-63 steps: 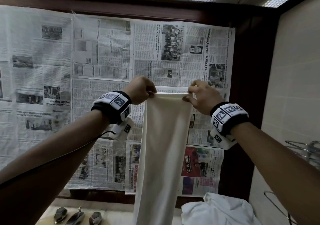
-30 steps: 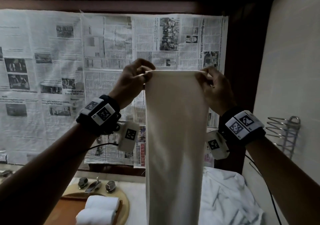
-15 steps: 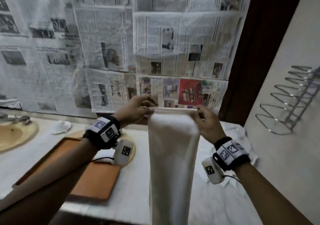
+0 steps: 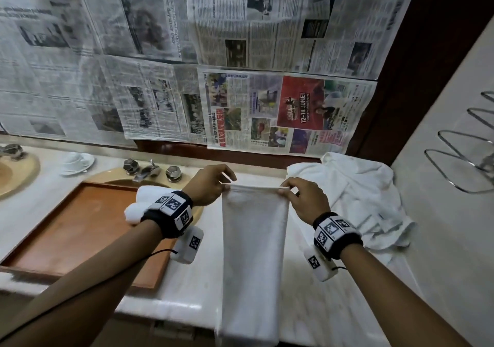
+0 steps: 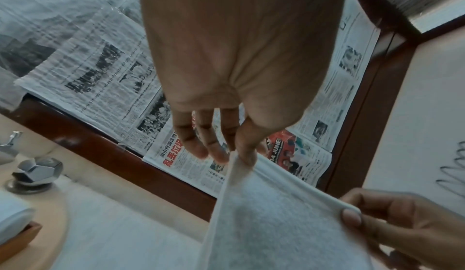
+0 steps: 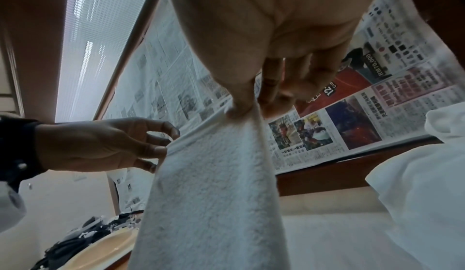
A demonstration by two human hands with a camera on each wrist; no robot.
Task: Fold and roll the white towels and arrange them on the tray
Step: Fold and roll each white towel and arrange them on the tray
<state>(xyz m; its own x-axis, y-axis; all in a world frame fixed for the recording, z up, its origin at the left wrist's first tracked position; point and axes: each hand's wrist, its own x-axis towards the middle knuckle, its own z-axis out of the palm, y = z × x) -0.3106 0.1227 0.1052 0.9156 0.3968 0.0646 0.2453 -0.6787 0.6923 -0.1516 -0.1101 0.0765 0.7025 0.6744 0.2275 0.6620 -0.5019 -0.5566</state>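
A long folded white towel (image 4: 254, 253) hangs in front of me and drapes past the counter's front edge. My left hand (image 4: 211, 186) pinches its top left corner, thumb against forefinger (image 5: 245, 155), the other fingers loose. My right hand (image 4: 299, 197) pinches the top right corner (image 6: 239, 111). The top hem is stretched flat between them, just above the counter. A brown wooden tray (image 4: 80, 229) lies over the sink to the left. Rolled white towels (image 4: 141, 202) lie at its far right end, partly hidden by my left wrist.
A heap of loose white towels (image 4: 355, 199) lies at the back right of the marble counter (image 4: 187, 293). Chrome taps (image 4: 149, 169) stand behind the tray, a white cup and saucer (image 4: 77, 162) farther left. A wire rack (image 4: 462, 157) juts from the right wall. Newspaper covers the mirror.
Both hands have come down with the towel from head height to just above the counter. The view tilted down with them. The pinch on both corners is unchanged.
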